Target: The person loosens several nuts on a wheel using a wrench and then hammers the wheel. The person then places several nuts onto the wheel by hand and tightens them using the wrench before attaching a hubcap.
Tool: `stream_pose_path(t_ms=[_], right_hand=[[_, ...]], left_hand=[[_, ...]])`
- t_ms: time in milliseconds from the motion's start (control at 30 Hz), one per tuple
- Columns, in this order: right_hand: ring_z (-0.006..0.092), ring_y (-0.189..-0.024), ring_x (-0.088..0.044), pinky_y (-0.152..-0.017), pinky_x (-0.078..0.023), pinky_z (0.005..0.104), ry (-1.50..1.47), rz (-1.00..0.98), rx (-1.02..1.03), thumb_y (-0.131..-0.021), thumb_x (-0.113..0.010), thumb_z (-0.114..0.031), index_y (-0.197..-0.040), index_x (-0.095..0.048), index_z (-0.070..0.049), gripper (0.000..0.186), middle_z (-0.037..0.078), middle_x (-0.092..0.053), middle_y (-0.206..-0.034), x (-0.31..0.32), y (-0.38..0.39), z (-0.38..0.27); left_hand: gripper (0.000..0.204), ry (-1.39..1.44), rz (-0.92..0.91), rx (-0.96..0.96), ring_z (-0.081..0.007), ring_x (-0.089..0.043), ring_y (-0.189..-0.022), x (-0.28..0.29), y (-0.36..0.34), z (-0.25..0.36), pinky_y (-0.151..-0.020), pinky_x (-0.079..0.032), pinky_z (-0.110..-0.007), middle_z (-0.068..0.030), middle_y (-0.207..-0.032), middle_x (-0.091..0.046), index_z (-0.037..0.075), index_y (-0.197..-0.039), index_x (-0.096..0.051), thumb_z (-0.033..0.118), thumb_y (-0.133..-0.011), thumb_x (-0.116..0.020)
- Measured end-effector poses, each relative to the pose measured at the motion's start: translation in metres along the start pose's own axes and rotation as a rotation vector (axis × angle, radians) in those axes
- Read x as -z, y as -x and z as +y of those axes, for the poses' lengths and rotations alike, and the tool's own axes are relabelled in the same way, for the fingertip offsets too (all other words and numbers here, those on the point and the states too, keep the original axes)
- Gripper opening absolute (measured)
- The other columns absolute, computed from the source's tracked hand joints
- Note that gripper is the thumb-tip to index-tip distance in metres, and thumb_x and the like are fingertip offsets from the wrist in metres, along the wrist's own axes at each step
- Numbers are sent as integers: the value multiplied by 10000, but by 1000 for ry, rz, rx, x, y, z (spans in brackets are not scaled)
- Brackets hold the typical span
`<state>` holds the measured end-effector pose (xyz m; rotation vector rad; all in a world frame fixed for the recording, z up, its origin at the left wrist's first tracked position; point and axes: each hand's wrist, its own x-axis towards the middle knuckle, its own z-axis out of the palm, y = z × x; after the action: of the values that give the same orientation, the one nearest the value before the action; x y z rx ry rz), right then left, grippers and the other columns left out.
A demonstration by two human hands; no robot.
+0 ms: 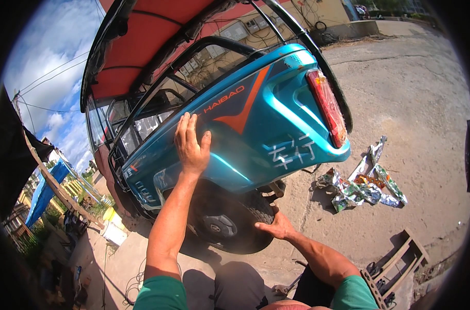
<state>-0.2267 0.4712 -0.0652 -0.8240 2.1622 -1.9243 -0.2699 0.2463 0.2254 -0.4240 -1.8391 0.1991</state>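
Note:
A teal three-wheeled vehicle (229,160) with an orange stripe and a red canopy fills the middle of the view. My left hand (192,147) lies against its side panel above the wheel arch, fingers stretched out, holding nothing. Below the panel is a black wheel (219,226) with a dark hub. My right hand (277,226) grips the right edge of the tyre, its thumb over the sidewall. The other fingers are partly hidden behind the tread. A red tail light (328,106) sits at the panel's rear corner.
Crumpled silvery foil wrapping (366,183) lies on the concrete to the right. A slatted wooden frame (400,266) is at lower right. On the left stand a white bucket (114,232) and a leaning pole (57,181); thin cable (134,284) lies on the ground.

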Motion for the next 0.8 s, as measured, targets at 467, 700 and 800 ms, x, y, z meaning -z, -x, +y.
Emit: stream_pose_path(t_ms=[467, 700, 800], right_hand=[[349, -1187, -634, -1041, -492, 430, 8, -44, -69, -741, -840, -528, -1378, -528, 63, 923, 246, -656, -1272, -3, -7, 16], [405, -1222, -634, -1052, -501, 452, 24, 5, -39, -746, -796, -518, -1424, -535, 13, 900, 279, -647, -1321, -8, -9, 25], [405, -1220, -635, -1046, -503, 451, 33, 24, -32, -744, -800, -512, -1421, -537, 17, 898, 285, -649, -1310, -7, -9, 26]], left_hand=[[587, 4, 13, 3, -377, -436, -1408, -2, 0, 1, -1181, -321, -495, -198, -1516, -480, 28, -1465, -519, 333, -973, -623], [580, 12, 18, 8, -377, -435, -1411, -3, 1, 1, -1184, -317, -497, -196, -1516, -481, 33, -1462, -523, 348, -983, -613], [577, 19, 17, 19, -377, -434, -1414, -4, 1, 2, -1186, -314, -496, -197, -1513, -484, 34, -1461, -526, 355, -987, -607]])
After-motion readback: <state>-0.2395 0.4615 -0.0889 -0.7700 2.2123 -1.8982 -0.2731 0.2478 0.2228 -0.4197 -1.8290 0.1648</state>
